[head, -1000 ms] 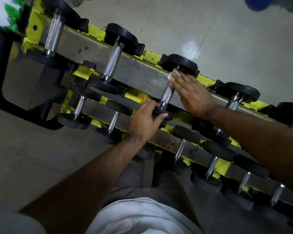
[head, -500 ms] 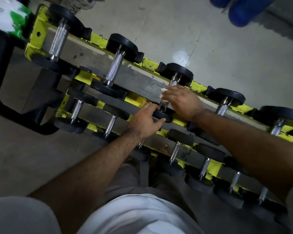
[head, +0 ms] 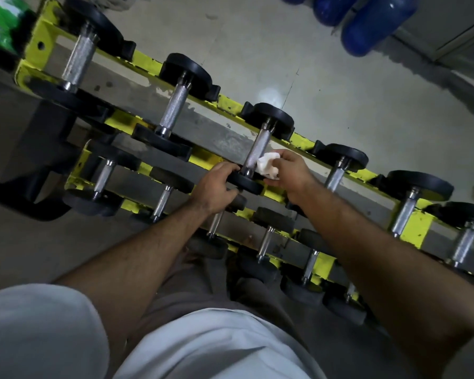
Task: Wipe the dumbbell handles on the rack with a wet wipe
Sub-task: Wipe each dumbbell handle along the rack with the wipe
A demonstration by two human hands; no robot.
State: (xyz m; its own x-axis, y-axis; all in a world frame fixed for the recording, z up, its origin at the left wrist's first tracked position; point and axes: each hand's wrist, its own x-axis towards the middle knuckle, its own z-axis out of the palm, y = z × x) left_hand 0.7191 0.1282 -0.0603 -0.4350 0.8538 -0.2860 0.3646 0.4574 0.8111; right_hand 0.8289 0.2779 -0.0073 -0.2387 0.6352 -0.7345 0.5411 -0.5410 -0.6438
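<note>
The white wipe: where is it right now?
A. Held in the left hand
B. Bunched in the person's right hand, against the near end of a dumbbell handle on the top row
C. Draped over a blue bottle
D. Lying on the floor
B: the white wipe is crumpled in the right hand beside the lower part of the dumbbell handle, while the left hand grips that dumbbell's near black end.

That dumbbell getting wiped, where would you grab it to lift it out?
Grab the dumbbell by its bare metal handle, coming down from above. The handle is a thin bar a hand can wrap; the black ends are wide and sit in the rack. The right hand with the wipe would move first.
</note>
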